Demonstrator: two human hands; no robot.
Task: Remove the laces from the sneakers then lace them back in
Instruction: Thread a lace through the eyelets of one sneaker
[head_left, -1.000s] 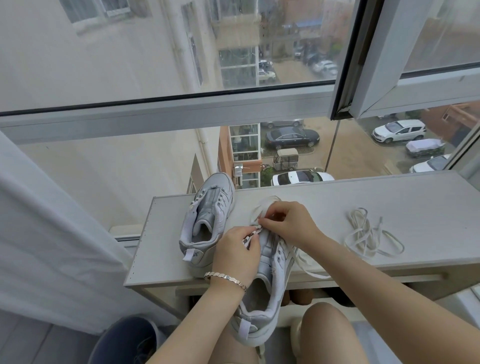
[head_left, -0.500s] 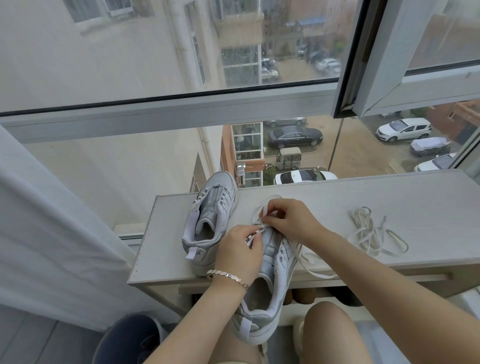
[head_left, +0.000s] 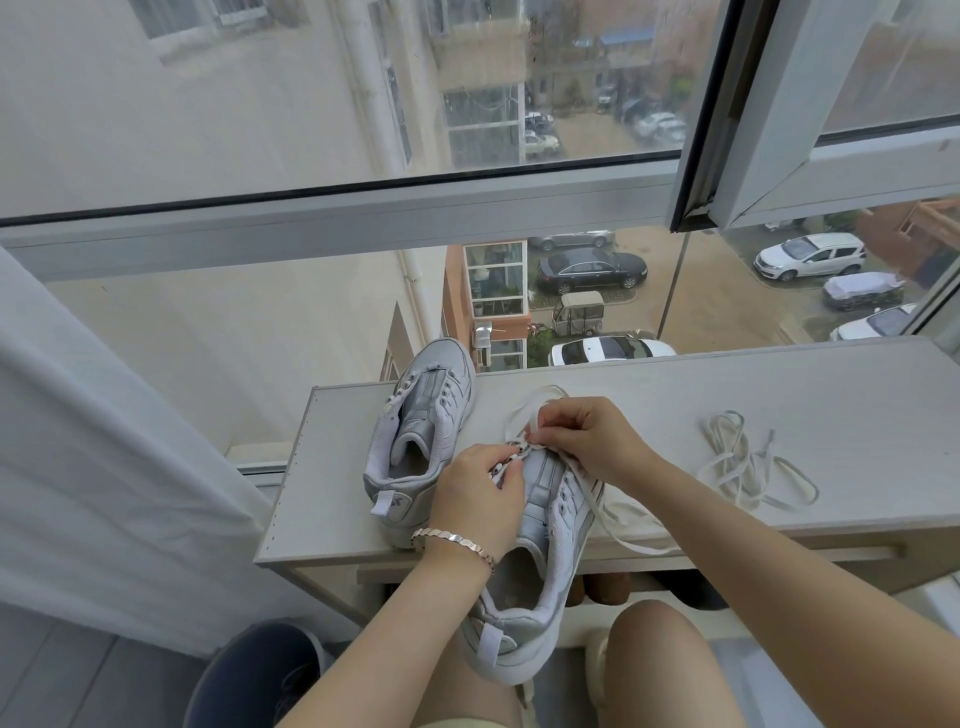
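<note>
Lace (head_left: 521, 415) pinched by fingers of the right hand (head_left: 592, 441), left hand (head_left: 478, 493) fingers gripping the sneaker (head_left: 550, 525).

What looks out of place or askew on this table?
The near sneaker overhangs the front edge of the table, heel toward the lap, steadied by the left hand while the right hand pinches its lace. A spare lace lies tangled to the right.

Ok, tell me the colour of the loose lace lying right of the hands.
White, perhaps slightly off-white. The loose lace shows best in the head view, the only one.
</note>
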